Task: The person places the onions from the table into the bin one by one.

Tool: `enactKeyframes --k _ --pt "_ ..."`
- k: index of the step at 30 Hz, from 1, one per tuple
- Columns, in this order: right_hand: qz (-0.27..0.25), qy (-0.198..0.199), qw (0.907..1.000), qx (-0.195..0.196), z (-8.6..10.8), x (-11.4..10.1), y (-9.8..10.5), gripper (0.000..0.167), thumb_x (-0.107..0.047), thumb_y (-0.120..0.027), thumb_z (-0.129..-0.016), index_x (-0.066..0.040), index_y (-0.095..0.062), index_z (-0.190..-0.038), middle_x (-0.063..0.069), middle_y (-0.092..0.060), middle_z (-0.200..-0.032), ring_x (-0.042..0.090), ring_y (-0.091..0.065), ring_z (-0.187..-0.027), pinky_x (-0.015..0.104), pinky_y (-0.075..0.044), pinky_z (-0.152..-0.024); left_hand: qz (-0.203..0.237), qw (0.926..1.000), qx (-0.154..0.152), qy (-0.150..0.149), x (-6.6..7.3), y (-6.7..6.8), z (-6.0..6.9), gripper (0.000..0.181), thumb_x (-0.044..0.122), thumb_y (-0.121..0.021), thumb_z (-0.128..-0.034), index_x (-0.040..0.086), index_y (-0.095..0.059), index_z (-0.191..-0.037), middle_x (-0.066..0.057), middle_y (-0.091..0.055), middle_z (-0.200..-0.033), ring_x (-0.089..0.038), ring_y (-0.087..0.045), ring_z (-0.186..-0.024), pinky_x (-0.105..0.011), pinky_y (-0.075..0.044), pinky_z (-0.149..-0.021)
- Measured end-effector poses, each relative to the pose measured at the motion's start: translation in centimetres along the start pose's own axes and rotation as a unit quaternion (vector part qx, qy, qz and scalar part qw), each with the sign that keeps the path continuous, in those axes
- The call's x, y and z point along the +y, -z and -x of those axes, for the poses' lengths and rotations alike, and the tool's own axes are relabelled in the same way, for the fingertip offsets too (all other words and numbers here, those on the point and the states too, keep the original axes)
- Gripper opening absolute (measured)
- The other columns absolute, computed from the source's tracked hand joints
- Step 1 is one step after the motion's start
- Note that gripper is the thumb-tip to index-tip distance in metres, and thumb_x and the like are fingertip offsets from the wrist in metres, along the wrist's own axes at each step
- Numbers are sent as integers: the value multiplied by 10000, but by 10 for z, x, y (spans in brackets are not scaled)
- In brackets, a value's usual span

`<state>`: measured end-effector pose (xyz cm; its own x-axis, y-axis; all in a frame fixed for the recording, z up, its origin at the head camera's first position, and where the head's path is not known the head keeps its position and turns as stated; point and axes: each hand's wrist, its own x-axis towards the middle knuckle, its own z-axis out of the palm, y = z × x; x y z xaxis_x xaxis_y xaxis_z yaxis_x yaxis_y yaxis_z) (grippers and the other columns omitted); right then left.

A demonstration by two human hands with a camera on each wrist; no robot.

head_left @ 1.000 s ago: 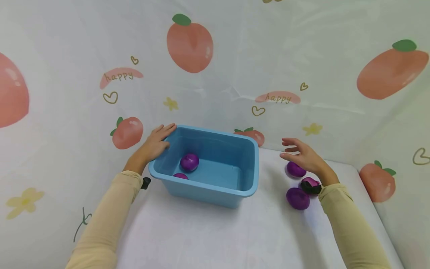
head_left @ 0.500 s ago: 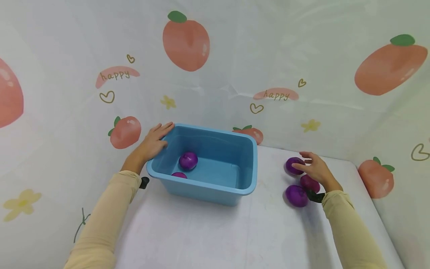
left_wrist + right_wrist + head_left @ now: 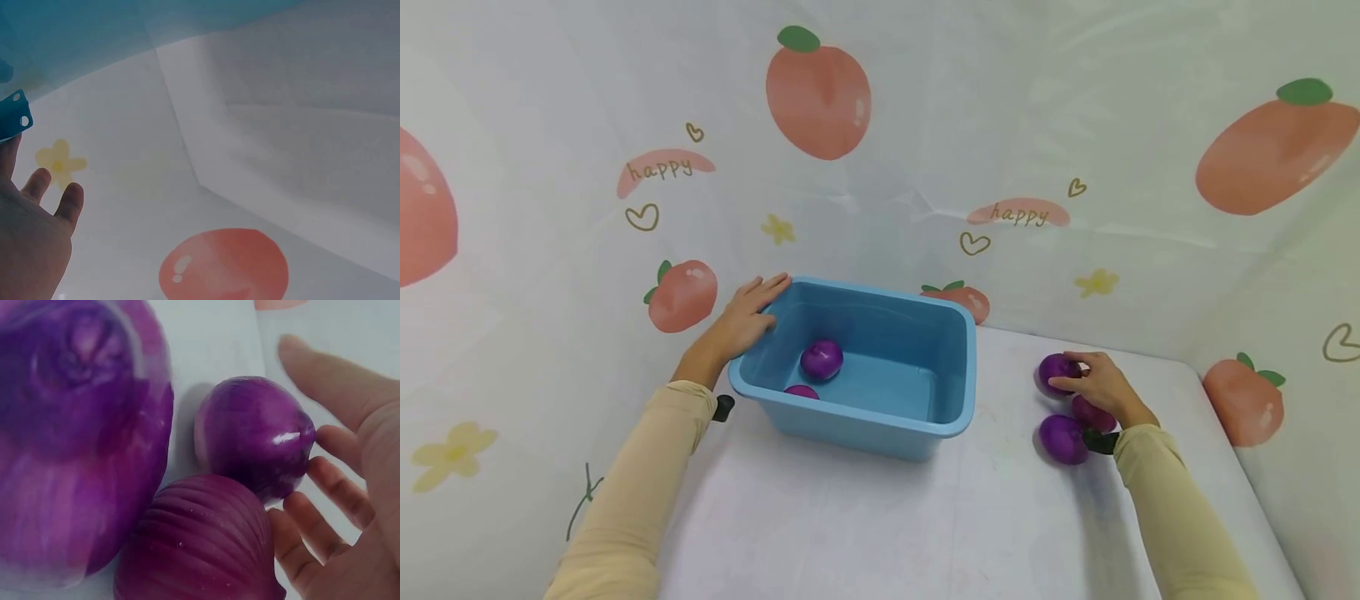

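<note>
In the head view my left hand rests on the left rim of a blue plastic bin, fingers mostly straight. The left wrist view shows loose fingers below the bin's rim. Two purple onions lie inside: one whole onion, and another onion partly hidden by the front wall. My right hand is at the farthest onion of a cluster. Its fingertips are against or very near that onion's side, while the thumb stands away from it.
Two more onions sit close by my right hand: a large purple onion in front and a ridged, redder onion under the palm. A fruit-printed white backdrop rises behind the white table.
My right hand has moved right and down from above the cluster to the farthest onion. My left hand stays on the bin's rim, and the bin has not moved.
</note>
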<state>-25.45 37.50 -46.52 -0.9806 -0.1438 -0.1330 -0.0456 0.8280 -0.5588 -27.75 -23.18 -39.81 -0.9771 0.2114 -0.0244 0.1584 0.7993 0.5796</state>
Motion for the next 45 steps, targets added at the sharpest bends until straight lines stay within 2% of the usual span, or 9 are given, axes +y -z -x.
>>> enactKeyframes --k 2,6,9,16,24,32,35,39,45 --pt "151 50 9999 25 -1 -1 -1 770 -374 -780 -872 86 -509 -1428 387 -491 -1384 422 -593 -1106 448 -487 -907 -2 10000 13 -6 0 0 0 750 127 -431 -938 315 -223 -1633 31 -170 -1733 -363 0 -1617 -795 -90 -1183" --pt "188 -100 9997 -82 -1 -4 -2 748 -311 -802 -845 69 -508 -1418 403 -379 -1357 489 -478 -1151 590 -440 -966 13 10000 -19 8 0 0 0 747 131 -426 -941 324 -218 -1633 42 -165 -1733 -354 7 -1619 -792 -93 -1185" --pt "195 -161 9995 -166 -2 -4 -3 722 -276 -799 -843 39 -503 -1422 398 -385 -1369 509 -454 -1190 648 -409 -1009 3 10000 -31 26 1 0 1 744 131 -421 -944 326 -217 -1632 46 -165 -1733 -355 6 -1618 -790 -97 -1186" --pt "274 -348 9981 -434 -5 -9 -1 719 -250 -776 -865 -26 -441 -1461 350 -493 -1431 582 -497 -1244 678 -423 -999 -17 10000 -12 37 1 0 1 745 129 -421 -945 321 -212 -1634 36 -165 -1734 -358 3 -1618 -792 -101 -1184" --pt "-45 -161 9989 -432 -7 -10 -5 680 -133 -782 -845 50 -447 -1409 360 -505 -1343 506 -535 -1180 623 -440 -1004 15 10000 7 -10 -1 -1 -1 743 133 -422 -944 327 -219 -1632 43 -170 -1732 -354 0 -1618 -788 -101 -1187" --pt "108 -415 9968 -676 -13 -12 -7 821 -242 -786 -855 67 -352 -1480 407 -459 -1427 537 -527 -1245 664 -432 -1048 34 10000 37 8 -2 -1 0 747 133 -424 -940 336 -221 -1630 52 -171 -1732 -347 -1 -1620 -786 -99 -1190" --pt "51 -439 9973 -579 -15 -14 -7 831 -267 -784 -858 89 -347 -1469 405 -505 -1378 505 -562 -1206 630 -457 -1033 23 10000 33 -3 -1 -1 -1 746 133 -423 -941 331 -218 -1631 47 -170 -1732 -350 -2 -1619 -785 -101 -1190" --pt "-73 -325 9991 -248 -16 -19 -6 837 -299 -791 -852 121 -365 -1437 408 -556 -1303 476 -593 -1156 561 -500 -985 9 10000 29 -3 -1 -1 -1 748 128 -420 -938 322 -220 -1632 42 -170 -1733 -353 -1 -1619 -783 -98 -1192" --pt "-445 -140 9988 147 -14 -37 4 854 -318 -788 -850 148 -349 -1416 427 -524 -1290 490 -582 -1158 485 -525 -921 -43 10000 9 -23 -2 -1 -1 748 124 -416 -938 311 -218 -1634 31 -172 -1733 -362 -4 -1617 -783 -100 -1192"
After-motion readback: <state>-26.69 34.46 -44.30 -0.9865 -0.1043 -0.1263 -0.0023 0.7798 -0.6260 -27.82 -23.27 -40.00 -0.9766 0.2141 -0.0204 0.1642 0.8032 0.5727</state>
